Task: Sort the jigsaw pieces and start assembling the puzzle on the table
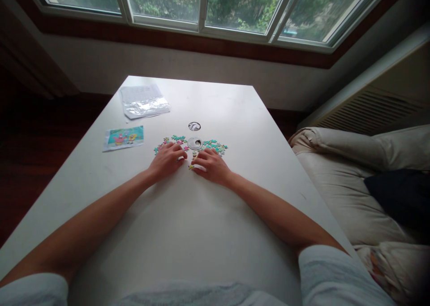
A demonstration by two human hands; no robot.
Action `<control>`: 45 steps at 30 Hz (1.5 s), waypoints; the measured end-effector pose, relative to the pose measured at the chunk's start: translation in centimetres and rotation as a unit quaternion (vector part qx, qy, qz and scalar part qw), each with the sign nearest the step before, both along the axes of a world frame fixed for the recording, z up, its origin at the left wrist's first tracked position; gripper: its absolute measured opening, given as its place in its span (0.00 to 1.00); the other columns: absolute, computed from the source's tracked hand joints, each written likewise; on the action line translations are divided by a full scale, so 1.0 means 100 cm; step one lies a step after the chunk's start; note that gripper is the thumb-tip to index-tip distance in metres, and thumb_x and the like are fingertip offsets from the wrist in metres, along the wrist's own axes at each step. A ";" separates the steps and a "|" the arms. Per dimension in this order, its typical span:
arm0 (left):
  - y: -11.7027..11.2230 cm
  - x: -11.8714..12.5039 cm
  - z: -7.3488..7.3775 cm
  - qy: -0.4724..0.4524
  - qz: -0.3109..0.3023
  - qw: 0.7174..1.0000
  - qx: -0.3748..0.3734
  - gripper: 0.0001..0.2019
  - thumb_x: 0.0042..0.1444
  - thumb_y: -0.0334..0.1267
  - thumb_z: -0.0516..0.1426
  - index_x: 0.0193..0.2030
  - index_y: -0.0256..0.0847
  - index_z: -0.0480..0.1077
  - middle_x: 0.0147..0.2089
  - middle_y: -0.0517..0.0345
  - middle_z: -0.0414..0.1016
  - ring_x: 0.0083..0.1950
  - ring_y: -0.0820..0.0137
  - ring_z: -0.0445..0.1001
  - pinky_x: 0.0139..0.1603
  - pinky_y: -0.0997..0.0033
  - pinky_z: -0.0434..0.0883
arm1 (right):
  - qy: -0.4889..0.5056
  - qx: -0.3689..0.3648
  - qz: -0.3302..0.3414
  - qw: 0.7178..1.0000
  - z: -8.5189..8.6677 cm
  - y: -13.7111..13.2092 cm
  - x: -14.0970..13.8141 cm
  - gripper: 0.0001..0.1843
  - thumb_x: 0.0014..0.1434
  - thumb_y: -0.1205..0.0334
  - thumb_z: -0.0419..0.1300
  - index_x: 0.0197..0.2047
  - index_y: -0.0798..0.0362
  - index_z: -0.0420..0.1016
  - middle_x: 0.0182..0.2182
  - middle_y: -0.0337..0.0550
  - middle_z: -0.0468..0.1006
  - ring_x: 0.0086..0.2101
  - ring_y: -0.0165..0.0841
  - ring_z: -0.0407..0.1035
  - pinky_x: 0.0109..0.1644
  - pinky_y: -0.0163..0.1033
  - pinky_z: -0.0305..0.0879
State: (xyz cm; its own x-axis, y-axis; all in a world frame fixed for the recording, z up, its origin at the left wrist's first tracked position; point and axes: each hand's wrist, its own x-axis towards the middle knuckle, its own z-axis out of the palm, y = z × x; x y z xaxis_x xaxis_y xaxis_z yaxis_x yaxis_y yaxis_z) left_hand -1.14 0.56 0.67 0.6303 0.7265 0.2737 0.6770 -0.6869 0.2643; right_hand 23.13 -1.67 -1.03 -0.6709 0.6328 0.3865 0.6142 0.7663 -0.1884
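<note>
Both my hands rest on a white table (188, 225) among small loose jigsaw pieces (215, 145) in teal, pink and yellow. My left hand (166, 160) lies palm down with fingers curled over pieces at the left of the pile. My right hand (211, 165) lies beside it, fingers bent, its fingertips touching a yellow piece (192, 166). Whether either hand grips a piece is hidden by the fingers. A round grey cap (195, 143) lies just beyond the fingertips, with a round hole (194, 126) in the table behind it.
A cartoon picture card (123, 138) lies to the left. A clear plastic bag on a paper sheet (144, 101) sits at the far left of the table. A cream sofa (363, 180) stands close on the right. Windows run along the far wall.
</note>
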 end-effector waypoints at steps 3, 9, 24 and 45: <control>0.000 0.001 -0.003 -0.005 -0.008 1.000 0.014 0.08 0.65 0.35 0.56 0.44 0.44 0.77 0.46 0.53 0.76 0.49 0.60 0.68 0.54 0.56 0.66 | -0.013 0.008 -0.018 1.000 0.000 -0.002 -0.001 0.15 0.67 0.46 0.59 0.44 0.48 0.79 0.41 0.46 0.77 0.45 0.40 0.62 0.50 0.46 0.54; 0.002 0.001 -0.008 -0.002 -0.012 0.999 0.032 0.10 0.67 0.37 0.54 0.46 0.44 0.78 0.49 0.52 0.76 0.50 0.59 0.68 0.56 0.55 0.66 | -0.041 -0.006 -0.028 0.999 0.006 -0.007 -0.006 0.11 0.68 0.52 0.59 0.43 0.48 0.78 0.41 0.45 0.76 0.45 0.40 0.62 0.51 0.45 0.54; 0.003 0.003 -0.012 -0.002 0.003 0.999 0.046 0.12 0.68 0.39 0.53 0.45 0.46 0.79 0.52 0.51 0.77 0.54 0.58 0.69 0.59 0.50 0.67 | -0.031 -0.090 -0.052 0.994 0.014 -0.014 -0.013 0.08 0.64 0.55 0.65 0.43 0.49 0.76 0.43 0.46 0.75 0.47 0.41 0.63 0.51 0.45 0.55; -0.002 0.003 -0.004 0.001 -0.152 0.988 -0.001 0.17 0.63 0.36 0.57 0.58 0.50 0.74 0.59 0.58 0.77 0.66 0.60 0.66 0.70 0.53 0.63 | 0.184 -0.152 -0.152 0.959 -0.002 0.018 0.005 0.02 0.61 0.65 0.65 0.36 0.49 0.79 0.32 0.37 0.81 0.35 0.32 0.70 0.46 0.39 0.62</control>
State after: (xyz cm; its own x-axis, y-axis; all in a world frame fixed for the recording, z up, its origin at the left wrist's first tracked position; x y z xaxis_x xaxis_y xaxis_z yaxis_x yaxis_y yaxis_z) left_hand -0.80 0.35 0.28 0.8202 0.5035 0.2716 0.4392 -0.8584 0.2649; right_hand 23.59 0.16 -1.27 -0.2906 0.8989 0.3279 0.6498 0.4369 -0.6220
